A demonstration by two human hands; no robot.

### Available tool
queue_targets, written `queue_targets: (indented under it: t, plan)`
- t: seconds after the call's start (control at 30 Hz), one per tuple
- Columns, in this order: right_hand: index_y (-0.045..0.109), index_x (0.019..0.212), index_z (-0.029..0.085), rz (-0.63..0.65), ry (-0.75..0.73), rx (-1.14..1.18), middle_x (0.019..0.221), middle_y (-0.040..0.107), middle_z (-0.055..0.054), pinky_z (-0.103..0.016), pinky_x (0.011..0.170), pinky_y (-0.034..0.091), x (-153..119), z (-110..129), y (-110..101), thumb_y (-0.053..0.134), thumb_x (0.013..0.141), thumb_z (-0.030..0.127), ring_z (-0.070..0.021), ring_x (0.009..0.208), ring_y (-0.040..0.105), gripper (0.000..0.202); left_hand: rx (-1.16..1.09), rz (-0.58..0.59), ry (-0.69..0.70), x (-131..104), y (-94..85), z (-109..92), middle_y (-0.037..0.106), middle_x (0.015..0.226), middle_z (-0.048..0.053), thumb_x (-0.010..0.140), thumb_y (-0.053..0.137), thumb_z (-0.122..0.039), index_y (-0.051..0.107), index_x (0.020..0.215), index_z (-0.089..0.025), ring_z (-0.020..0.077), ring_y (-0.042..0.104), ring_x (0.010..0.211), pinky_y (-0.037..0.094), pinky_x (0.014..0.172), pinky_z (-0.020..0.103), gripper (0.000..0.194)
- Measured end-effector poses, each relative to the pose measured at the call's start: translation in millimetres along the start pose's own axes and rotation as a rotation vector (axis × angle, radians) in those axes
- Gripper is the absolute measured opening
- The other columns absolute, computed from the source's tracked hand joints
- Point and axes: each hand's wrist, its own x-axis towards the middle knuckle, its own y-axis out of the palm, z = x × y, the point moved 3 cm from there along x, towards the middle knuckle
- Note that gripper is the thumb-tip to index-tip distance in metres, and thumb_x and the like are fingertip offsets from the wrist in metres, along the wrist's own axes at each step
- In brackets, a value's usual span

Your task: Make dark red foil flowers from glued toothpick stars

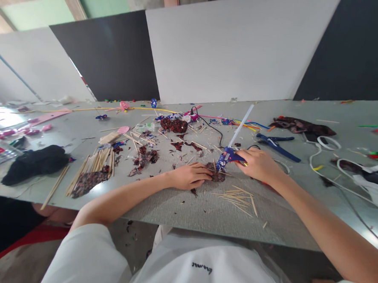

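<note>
My right hand (255, 162) is wrapped round a blue glue gun (227, 158), from whose back a long clear glue stick (241, 124) sticks up. The gun's nozzle points down at a dark red patterned piece (218, 175) with thin wooden sticks on it. At the left edge of that piece lies my left hand (191, 176), its fingers bent together against it; what they grip is too small to make out. Several short wooden sticks (238, 196) lie on the table just in front of the piece.
Farther left on the table (172, 209) are a bundle of sticks (100, 161), a black cloth (37, 164) and dark red scraps (145, 158). Blue pliers (280, 146), a dark cloth (305, 125) and white cables (328, 143) lie at the right.
</note>
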Motion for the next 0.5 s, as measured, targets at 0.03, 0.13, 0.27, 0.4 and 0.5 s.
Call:
queue_targets:
  t: [0.03,0.13,0.27,0.4,0.5]
  plan:
    - [0.077,0.107,0.017,-0.002,0.000,0.001,0.087,0.079,-0.012,-0.036,0.075,0.047,-0.1,-0.1,0.2,0.062,0.096,0.032,-0.0293,0.081,0.070,0.024,0.001,-0.002,-0.001,0.3,-0.4,-0.3,0.068,0.142,0.015,0.108,0.044,-0.025,0.065,0.142,-0.020,0.0256,0.057,0.138,0.046,0.121,0.046,0.040]
    - [0.077,0.108,0.016,0.000,-0.005,0.006,0.088,0.079,-0.012,-0.036,0.075,0.047,-0.6,-0.3,0.7,0.062,0.097,0.032,-0.0295,0.082,0.070,0.024,0.008,-0.001,0.002,1.2,-2.0,-2.1,0.068,0.141,0.014,0.108,0.044,-0.024,0.065,0.141,-0.020,0.0260,0.057,0.138,0.046,0.120,0.047,0.039]
    - [0.077,0.109,0.014,0.003,-0.016,0.009,0.089,0.079,-0.012,-0.036,0.076,0.048,-1.1,-1.0,1.6,0.063,0.097,0.031,-0.0295,0.083,0.071,0.025,0.014,0.010,-0.007,1.5,-3.3,-3.4,0.068,0.143,0.013,0.108,0.044,-0.023,0.064,0.141,-0.020,0.0254,0.057,0.138,0.045,0.121,0.045,0.039]
    - [0.077,0.110,0.014,-0.004,-0.027,0.025,0.091,0.080,-0.012,-0.037,0.077,0.048,-1.4,-1.3,1.8,0.063,0.098,0.030,-0.0293,0.084,0.071,0.025,0.020,0.011,-0.009,1.6,-3.3,-3.7,0.067,0.143,0.012,0.108,0.043,-0.023,0.065,0.140,-0.020,0.0254,0.057,0.137,0.045,0.120,0.045,0.039]
    - [0.077,0.110,0.014,-0.005,-0.039,0.031,0.095,0.081,-0.012,-0.037,0.078,0.049,-1.4,-0.8,1.2,0.062,0.098,0.029,-0.0290,0.085,0.071,0.024,0.028,0.014,-0.007,1.9,-3.1,-3.8,0.067,0.143,0.012,0.108,0.042,-0.023,0.064,0.140,-0.019,0.0257,0.057,0.136,0.045,0.120,0.045,0.039]
